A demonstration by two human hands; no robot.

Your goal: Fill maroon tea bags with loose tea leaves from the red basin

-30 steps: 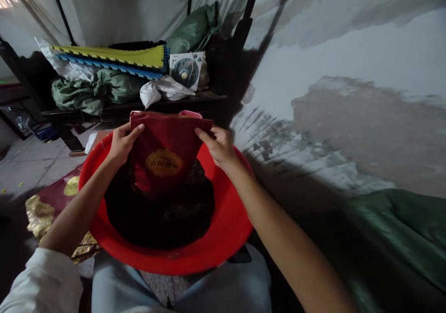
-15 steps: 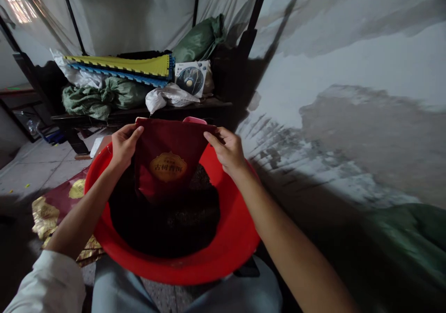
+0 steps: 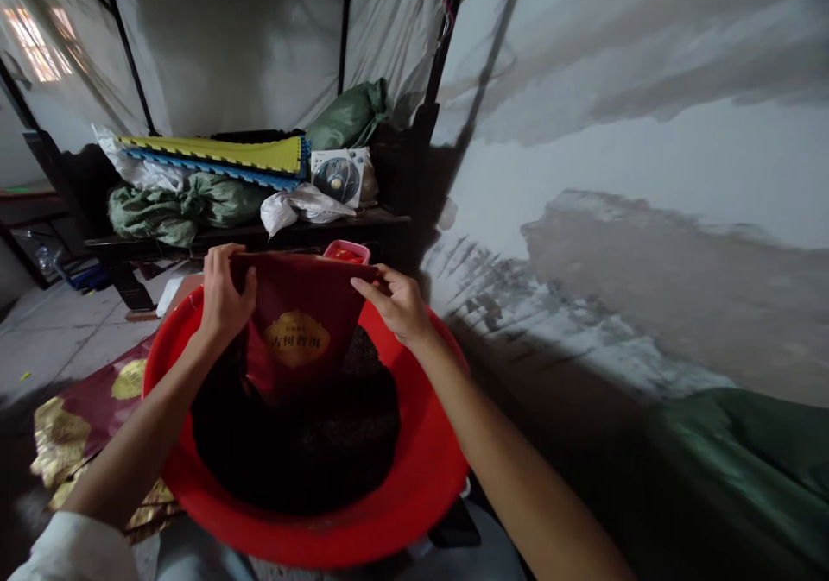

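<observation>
Left hand [image 3: 224, 300] and right hand [image 3: 395, 305] pinch the pouch [image 3: 294, 339] by its top corners.
It stands in leaves [image 3: 304, 451] by the far rim of the basin [image 3: 401, 477]; most leaves lie unbagged.

gold oval label [image 3: 296, 339] on the dark red bag [image 3: 285, 283] I'm holding, four Chinese characters, looks like 古树普洱, blurry

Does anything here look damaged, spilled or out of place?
The wall on the right is badly worn, with big grey-brown patches where paint has come off. Nothing looks spilled: the dark loose stuff lies inside the red basin. Crumpled gold bags litter the floor beside it.
</observation>
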